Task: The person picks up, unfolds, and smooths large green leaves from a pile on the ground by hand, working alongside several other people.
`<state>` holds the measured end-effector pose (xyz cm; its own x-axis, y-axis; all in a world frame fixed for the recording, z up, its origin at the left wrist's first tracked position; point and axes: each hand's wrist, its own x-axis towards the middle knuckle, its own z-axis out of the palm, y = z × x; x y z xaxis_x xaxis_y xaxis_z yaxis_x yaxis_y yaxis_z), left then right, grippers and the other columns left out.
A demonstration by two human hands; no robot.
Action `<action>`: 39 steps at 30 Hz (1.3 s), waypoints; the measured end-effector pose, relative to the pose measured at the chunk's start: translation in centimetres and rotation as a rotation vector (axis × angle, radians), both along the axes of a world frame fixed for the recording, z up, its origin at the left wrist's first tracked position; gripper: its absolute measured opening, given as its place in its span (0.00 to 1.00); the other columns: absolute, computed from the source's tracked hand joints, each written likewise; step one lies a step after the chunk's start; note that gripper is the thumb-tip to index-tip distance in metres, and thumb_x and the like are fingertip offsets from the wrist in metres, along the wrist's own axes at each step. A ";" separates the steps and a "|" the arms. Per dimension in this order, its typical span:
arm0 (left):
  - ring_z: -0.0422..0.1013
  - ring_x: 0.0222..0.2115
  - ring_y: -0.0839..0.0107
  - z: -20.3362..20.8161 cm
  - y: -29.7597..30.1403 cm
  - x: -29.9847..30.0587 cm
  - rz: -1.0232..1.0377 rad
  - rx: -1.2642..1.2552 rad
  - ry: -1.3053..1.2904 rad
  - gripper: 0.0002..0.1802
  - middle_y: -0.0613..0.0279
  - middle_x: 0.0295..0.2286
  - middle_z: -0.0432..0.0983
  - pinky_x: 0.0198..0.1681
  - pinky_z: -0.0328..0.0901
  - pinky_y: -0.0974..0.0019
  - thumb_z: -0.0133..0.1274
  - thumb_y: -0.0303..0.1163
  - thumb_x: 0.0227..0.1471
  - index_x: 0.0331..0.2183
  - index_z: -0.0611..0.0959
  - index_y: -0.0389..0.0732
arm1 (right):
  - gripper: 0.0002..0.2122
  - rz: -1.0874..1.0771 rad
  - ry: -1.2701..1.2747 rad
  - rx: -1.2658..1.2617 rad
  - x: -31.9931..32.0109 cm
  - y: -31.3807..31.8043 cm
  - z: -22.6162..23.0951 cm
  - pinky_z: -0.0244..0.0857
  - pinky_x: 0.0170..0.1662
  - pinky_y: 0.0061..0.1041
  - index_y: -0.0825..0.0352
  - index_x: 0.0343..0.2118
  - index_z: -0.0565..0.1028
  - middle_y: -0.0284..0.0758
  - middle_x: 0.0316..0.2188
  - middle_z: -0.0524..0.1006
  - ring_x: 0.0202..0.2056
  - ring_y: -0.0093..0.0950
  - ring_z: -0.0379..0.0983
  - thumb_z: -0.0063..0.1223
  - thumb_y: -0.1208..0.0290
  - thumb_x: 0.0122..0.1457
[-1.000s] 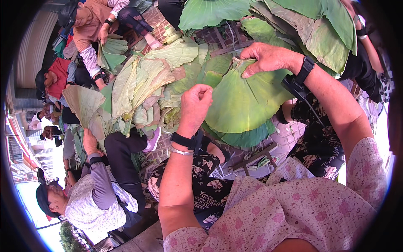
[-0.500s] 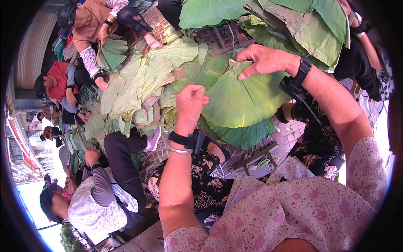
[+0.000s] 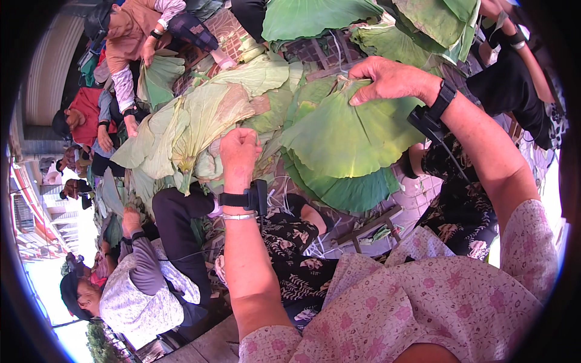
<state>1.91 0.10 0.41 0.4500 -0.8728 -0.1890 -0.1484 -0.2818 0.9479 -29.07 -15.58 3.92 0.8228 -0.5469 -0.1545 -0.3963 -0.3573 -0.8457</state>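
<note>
Two hands work one stack of large green leaves, centre-right.

The right hand (image 3: 393, 80) presses curled fingers on the far edge of the leaf stack (image 3: 351, 136); the left hand (image 3: 239, 152), fist closed, grips something I cannot make out. A leaf heap (image 3: 193, 127) crowds left, where three other people sit.

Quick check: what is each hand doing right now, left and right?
Left hand: closed in a fist; what it grips cannot be told.
Right hand: closed on the top edge of the large green leaf.
</note>
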 end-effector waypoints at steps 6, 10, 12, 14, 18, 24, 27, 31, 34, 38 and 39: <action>0.73 0.33 0.51 0.4 0.7 1.1 -0.177 0.474 -1.153 0.14 0.47 0.31 0.78 0.36 0.66 0.52 0.56 0.39 0.43 0.25 0.82 0.37 | 0.12 -0.017 -0.032 0.024 -0.5 -0.1 0.1 0.62 0.37 0.23 0.69 0.35 0.77 0.28 0.26 0.76 0.31 0.18 0.68 0.62 0.67 0.50; 0.73 0.36 0.53 -1.9 0.1 0.5 -0.265 0.101 -0.830 0.22 0.48 0.36 0.77 0.37 0.67 0.54 0.58 0.42 0.44 0.36 0.79 0.35 | 0.12 -0.001 -0.009 0.055 0.0 -0.3 0.3 0.63 0.39 0.22 0.70 0.35 0.77 0.27 0.29 0.77 0.33 0.17 0.68 0.62 0.69 0.50; 0.74 0.35 0.58 -3.1 -0.3 -1.0 -0.264 -0.018 -0.698 0.22 0.49 0.34 0.77 0.37 0.67 0.57 0.59 0.41 0.44 0.37 0.79 0.34 | 0.12 0.008 -0.011 0.029 0.0 -0.4 0.2 0.62 0.40 0.22 0.69 0.35 0.77 0.27 0.29 0.77 0.33 0.17 0.68 0.62 0.69 0.50; 0.74 0.34 0.62 -3.1 -0.3 -1.4 -0.263 -0.136 -0.564 0.22 0.50 0.33 0.77 0.38 0.67 0.60 0.60 0.41 0.44 0.37 0.79 0.34 | 0.12 0.016 -0.013 0.004 -0.2 -0.5 0.1 0.62 0.40 0.22 0.69 0.35 0.77 0.27 0.29 0.77 0.33 0.17 0.68 0.63 0.69 0.50; 0.71 0.30 0.74 -2.4 -0.7 -0.9 -0.328 0.141 -0.344 0.16 0.59 0.30 0.77 0.34 0.66 0.71 0.59 0.33 0.47 0.37 0.78 0.34 | 0.12 -0.029 -0.064 0.063 -0.7 -0.6 0.7 0.61 0.40 0.20 0.69 0.34 0.77 0.25 0.28 0.76 0.33 0.16 0.67 0.62 0.68 0.50; 0.68 0.28 0.82 -1.4 -0.6 -0.3 -0.136 0.001 0.142 0.09 0.67 0.29 0.75 0.31 0.64 0.76 0.55 0.32 0.53 0.35 0.78 0.38 | 0.10 -0.109 -0.103 0.112 -1.3 -1.5 1.5 0.60 0.39 0.18 0.68 0.32 0.76 0.22 0.26 0.74 0.31 0.14 0.66 0.62 0.68 0.51; 0.69 0.28 0.81 -0.8 -0.9 -1.1 -0.024 -0.063 0.262 0.09 0.67 0.28 0.75 0.31 0.64 0.76 0.54 0.32 0.54 0.36 0.78 0.38 | 0.09 -0.124 -0.126 0.112 -1.7 -2.0 1.7 0.60 0.39 0.18 0.68 0.31 0.76 0.22 0.26 0.74 0.31 0.14 0.66 0.61 0.69 0.51; 0.65 0.23 0.85 -1.2 -1.5 -1.5 0.066 -0.205 0.125 0.06 0.69 0.24 0.74 0.27 0.62 0.77 0.51 0.28 0.55 0.34 0.78 0.36 | 0.11 -0.088 -0.161 0.113 -1.6 -2.0 1.2 0.63 0.40 0.20 0.68 0.34 0.77 0.25 0.28 0.76 0.33 0.16 0.68 0.62 0.67 0.51; 0.65 0.22 0.84 -1.8 -1.0 -0.5 0.087 -0.169 -0.171 0.07 0.69 0.22 0.73 0.26 0.61 0.76 0.52 0.28 0.54 0.34 0.78 0.35 | 0.12 -0.039 -0.175 0.095 -0.7 -1.3 1.3 0.63 0.40 0.22 0.68 0.35 0.77 0.26 0.29 0.76 0.33 0.17 0.68 0.62 0.66 0.51; 0.69 0.32 0.73 -1.8 -1.8 -2.3 0.071 -0.345 -0.447 0.18 0.59 0.31 0.75 0.37 0.63 0.70 0.56 0.35 0.51 0.41 0.76 0.34 | 0.15 0.051 -0.107 -0.218 0.1 -0.1 1.0 0.64 0.38 0.27 0.68 0.37 0.75 0.37 0.28 0.76 0.34 0.26 0.72 0.63 0.65 0.49; 0.68 0.42 0.65 -0.7 -1.9 -3.6 -0.032 -0.293 -0.373 0.26 0.52 0.40 0.73 0.47 0.61 0.64 0.58 0.39 0.49 0.47 0.73 0.35 | 0.16 0.052 -0.090 -0.328 0.0 0.5 1.0 0.65 0.38 0.29 0.68 0.37 0.75 0.40 0.28 0.76 0.34 0.33 0.73 0.62 0.65 0.48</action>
